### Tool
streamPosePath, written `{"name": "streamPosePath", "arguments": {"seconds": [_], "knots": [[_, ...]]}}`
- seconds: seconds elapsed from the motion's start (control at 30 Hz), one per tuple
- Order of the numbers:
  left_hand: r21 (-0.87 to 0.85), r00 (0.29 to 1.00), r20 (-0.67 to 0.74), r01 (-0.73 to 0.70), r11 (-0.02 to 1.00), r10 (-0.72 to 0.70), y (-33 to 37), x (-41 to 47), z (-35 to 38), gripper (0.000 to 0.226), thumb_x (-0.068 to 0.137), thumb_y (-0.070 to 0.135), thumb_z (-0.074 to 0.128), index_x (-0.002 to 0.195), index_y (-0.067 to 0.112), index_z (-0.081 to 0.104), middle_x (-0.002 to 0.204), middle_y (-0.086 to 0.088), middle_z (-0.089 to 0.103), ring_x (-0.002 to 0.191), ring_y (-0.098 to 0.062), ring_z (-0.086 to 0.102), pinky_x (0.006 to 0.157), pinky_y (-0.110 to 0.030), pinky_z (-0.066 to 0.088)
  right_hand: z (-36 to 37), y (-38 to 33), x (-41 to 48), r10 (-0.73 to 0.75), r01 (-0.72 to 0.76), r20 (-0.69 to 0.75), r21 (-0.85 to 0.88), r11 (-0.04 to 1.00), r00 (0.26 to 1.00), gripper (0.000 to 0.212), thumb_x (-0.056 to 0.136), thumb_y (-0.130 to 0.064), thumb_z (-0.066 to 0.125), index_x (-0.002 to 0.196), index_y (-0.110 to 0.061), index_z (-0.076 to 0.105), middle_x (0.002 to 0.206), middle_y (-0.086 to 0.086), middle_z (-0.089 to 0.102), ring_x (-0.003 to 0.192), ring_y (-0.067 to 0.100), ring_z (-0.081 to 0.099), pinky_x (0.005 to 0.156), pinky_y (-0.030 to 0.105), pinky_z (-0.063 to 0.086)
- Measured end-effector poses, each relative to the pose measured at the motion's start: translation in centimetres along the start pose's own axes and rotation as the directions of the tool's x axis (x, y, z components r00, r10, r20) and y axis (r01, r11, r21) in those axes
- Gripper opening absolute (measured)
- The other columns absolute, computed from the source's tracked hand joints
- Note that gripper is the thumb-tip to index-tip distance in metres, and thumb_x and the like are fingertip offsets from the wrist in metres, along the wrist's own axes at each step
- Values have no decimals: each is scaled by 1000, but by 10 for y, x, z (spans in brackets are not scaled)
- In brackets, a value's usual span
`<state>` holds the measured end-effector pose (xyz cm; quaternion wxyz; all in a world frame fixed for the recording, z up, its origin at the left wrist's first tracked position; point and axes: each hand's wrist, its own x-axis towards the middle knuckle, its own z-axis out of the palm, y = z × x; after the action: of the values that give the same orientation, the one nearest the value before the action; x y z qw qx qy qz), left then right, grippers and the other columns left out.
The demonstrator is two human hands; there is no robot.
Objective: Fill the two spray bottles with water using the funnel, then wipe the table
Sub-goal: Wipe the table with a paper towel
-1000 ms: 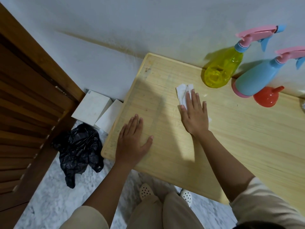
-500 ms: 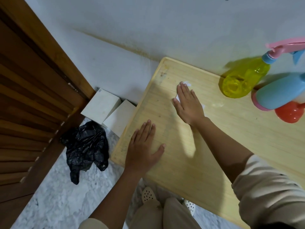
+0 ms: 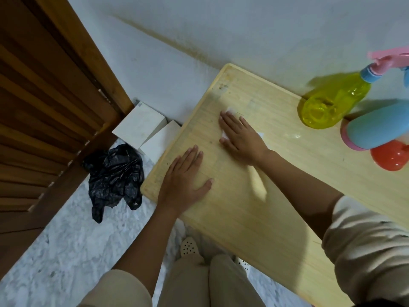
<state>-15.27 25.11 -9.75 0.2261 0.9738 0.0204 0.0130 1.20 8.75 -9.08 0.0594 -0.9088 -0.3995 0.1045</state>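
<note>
Head view: right hand (image 3: 241, 138) presses white tissue (image 3: 230, 110) onto table (image 3: 243, 218) with straight fingers; left hand (image 3: 183, 182) lies flat, fingers together.

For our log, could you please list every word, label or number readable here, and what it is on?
None can be read.
The white box bears a small grey mark at its far corner, too small to read.
The yellow spray bottle, blue spray bottle and red funnel show no label.

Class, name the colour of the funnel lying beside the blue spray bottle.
The funnel is red-orange, seen in the head view.
</note>
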Motion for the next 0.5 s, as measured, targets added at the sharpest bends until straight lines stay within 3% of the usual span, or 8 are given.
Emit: {"name": "streamPosePath", "arguments": {"seconds": [0.23,0.5], "knots": [[-30,998,-45,52,998,-54,2,-2,2,80,82,59,42,147,13,32,156,-1,26,143,-11,22,115,-26,11,1,1,-14,-96,95,36,29,995,995,86,81,-63,-9,149,-12,5,159,3,4,140,6,-6,115,30,-6],[-3,992,-83,97,995,-97,8,-4,4,81,82,58,40,144,8,36,154,-7,30,142,-21,28,115,-41,25,3,1,-32,-164,163,45,22,986,985,77,86,-56,-2,150,-14,6,159,3,6,147,15,4,116,31,-5]]}}
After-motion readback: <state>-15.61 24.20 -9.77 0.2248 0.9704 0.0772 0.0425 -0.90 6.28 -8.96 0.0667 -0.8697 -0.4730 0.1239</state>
